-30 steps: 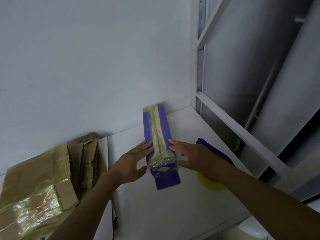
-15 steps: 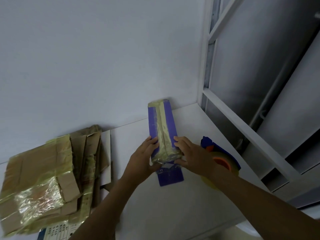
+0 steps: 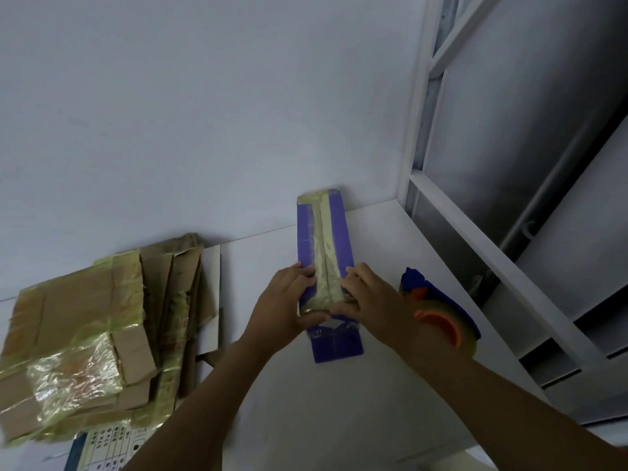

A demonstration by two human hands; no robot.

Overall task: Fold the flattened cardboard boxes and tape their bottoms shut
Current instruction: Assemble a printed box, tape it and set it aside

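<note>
A plain white wall (image 3: pixel 204 113) rises behind a white tabletop (image 3: pixel 339 402), meeting it along a straight seam. At right, a white-painted frame (image 3: pixel 419 96) of posts and crossbars borders dull grey panels (image 3: pixel 526 130) under soft, even light.

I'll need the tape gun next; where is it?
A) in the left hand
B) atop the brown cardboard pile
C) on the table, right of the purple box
C: the tape dispenser lies on the white table, just right of the purple box and the right hand.
</note>
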